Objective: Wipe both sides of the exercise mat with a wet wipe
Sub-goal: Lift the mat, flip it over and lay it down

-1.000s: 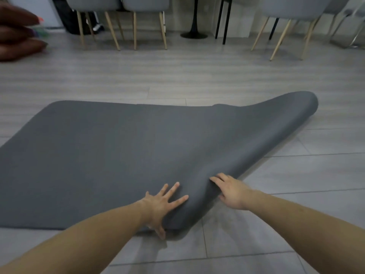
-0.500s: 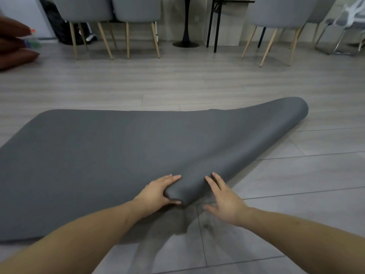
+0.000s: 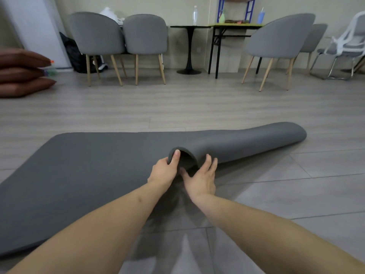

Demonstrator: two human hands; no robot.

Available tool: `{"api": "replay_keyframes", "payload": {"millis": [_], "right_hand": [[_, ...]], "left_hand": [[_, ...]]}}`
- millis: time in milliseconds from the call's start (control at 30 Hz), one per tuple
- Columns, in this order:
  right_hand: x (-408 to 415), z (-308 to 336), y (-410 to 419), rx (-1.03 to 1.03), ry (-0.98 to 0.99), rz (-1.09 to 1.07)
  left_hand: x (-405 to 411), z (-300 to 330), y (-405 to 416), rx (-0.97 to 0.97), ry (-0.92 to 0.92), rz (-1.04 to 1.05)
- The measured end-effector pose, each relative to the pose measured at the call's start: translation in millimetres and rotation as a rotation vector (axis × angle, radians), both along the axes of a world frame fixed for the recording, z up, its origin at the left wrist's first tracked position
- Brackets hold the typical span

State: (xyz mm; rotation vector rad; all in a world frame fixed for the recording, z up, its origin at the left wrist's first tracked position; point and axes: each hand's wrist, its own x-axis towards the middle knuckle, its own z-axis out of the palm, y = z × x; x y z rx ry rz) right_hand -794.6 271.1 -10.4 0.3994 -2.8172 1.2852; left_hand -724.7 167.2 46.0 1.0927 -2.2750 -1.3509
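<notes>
mat (image 3: 83, 175) end is curled up higher than a sec ago, left hand (image 3: 165, 172) pinching the rolled edge, right hand (image 3: 201, 179) spread flat against it, rest on the floor (image 3: 296, 194)

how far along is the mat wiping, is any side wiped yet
Nothing shows as wiped: no wet wipe is in view. In hand is the mat itself: the left hand grips its curled near edge, thumb over the lip, and the right hand rests open against the roll. Both sides are left to wipe.
</notes>
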Motion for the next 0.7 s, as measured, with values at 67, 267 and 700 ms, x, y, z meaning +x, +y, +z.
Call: {"api": "replay_keyframes", "payload": {"millis": [67,267,700], "right_hand": [[-14,13,-6,-0.030,0.010,-0.082],[-66,30,35,0.165,0.211,-0.040],[-108,23,81,-0.464,-0.511,-0.212]], "left_hand": [[0,4,2,-0.016,-0.023,0.004],[1,15,1,-0.122,-0.128,-0.012],[-14,23,10,-0.185,-0.163,0.058]]}}
